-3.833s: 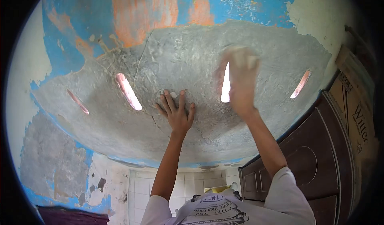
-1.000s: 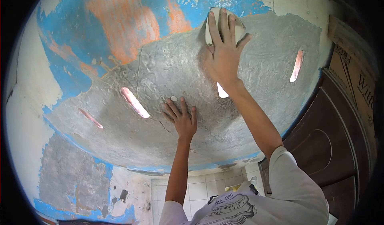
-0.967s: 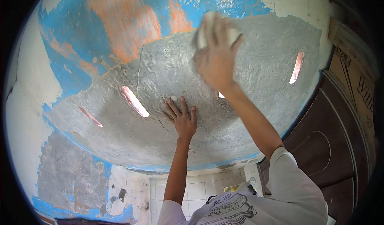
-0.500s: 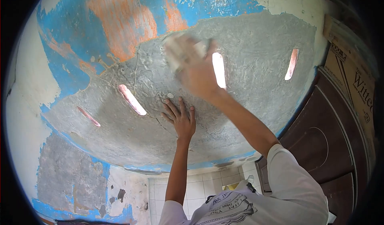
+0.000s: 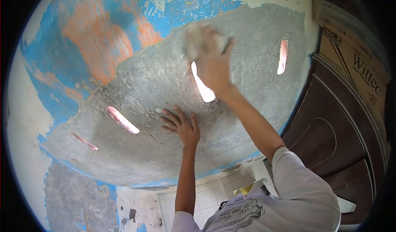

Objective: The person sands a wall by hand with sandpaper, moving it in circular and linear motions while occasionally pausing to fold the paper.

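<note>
My right hand (image 5: 212,65) is raised against the bare grey wall (image 5: 247,46), its fingers closed around a pale, block-like pad (image 5: 194,38). Motion blur hides the exact kind of pad, though a dark edge shows near the thumb. The pad is just above a bright slot (image 5: 203,87) in the wall. Lower down, my left hand (image 5: 185,131) lies flat on the grey surface with fingers spread, holding nothing. A small white round spot (image 5: 159,110) is beside its fingertips.
Peeling blue paint (image 5: 165,9) with orange patches (image 5: 97,34) borders the grey area above. Other slots (image 5: 123,120) cut through the wall. At right are a brown door (image 5: 317,137) and a printed cardboard sheet (image 5: 350,58). White floor tiles (image 5: 206,199) show below.
My right hand and the pad have shifted right across the wall, past the top of the bright slot. The camera view has turned slightly; my left hand stays flat on the wall.
</note>
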The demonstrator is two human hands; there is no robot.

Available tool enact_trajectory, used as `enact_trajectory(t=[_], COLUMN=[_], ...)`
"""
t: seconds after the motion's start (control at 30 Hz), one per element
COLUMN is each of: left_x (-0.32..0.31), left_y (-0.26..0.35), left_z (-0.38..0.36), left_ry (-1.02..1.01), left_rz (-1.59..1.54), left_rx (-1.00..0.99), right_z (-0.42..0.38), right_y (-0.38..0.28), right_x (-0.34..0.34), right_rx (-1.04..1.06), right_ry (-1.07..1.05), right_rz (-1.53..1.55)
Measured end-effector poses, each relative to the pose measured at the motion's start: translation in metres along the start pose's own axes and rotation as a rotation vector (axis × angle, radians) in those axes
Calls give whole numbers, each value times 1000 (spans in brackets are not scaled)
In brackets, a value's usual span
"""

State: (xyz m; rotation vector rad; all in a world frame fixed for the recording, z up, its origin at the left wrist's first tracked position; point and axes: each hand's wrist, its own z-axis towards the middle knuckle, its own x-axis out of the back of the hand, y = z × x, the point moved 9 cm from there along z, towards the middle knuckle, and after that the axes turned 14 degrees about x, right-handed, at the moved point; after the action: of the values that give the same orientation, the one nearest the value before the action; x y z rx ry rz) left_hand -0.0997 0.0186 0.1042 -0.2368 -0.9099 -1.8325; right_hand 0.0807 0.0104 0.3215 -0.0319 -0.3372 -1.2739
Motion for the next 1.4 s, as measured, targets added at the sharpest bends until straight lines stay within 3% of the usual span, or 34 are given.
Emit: enact_trajectory(t=[0.03,0.07,0.17,0.27,0.3,0.33,0.43,0.53,0.6,0.7,0.73,0.8,0.9,0.93,1.0,1.07,1.17,1.2,1.3,1.4], left_x=[-7,-10,-12,-14,-11,-9,-3,1,-2,-14,-19,-33,-46,-46,-52,-55,-58,-60,-55,-53], left_y=[-12,-17,-12,3,8,14,31,43,54,86,103,131,168,178,179,178,181,179,183,186], left_z=[0,0,-2,-5,-5,-6,-8,-6,-3,-3,-2,-3,-7,-7,-5,-4,-5,-4,-5,-5], left_ry=[-22,22,156,142,167,189,199,172,165,162,156,144,111,108,107,138,210,215,246,261], left_rz=[72,168,175,-22,-56,-91,-119,-103,-103,-109,-100,-168,-186,-144,-89,-59,-17,29,-18,22], left_rx=[5,-29,-50,76,75,74,78,90,84,38,17,-67,-152,-165,-158,-159,-173,-143,-190,-169], right_z=[3,4,-3,11,4,0,-11,-12,-29,-39,-39,-38,-44,-45,-47,-65,-76,-70,-73,-83], right_y=[30,61,102,31,1,-27,-14,88,161,187,170,121,106,137,231,302,306,276,221,292], right_x=[23,36,39,13,-4,3,4,30,64,64,56,32,44,47,67,95,80,85,75,88], right_rx=[-96,-207,-399,-124,42,168,312,-61,-325,-436,-340,-35,278,211,-154,-478,-393,-275,215,-48], right_ry=[145,152,310,178,8,-21,-147,-75,258,346,390,75,-159,-155,56,260,341,190,-247,-99], right_rz=[-13,-136,32,-17,57,201,208,-104,44,132,152,187,207,57,-71,63,77,-32,76,-169])
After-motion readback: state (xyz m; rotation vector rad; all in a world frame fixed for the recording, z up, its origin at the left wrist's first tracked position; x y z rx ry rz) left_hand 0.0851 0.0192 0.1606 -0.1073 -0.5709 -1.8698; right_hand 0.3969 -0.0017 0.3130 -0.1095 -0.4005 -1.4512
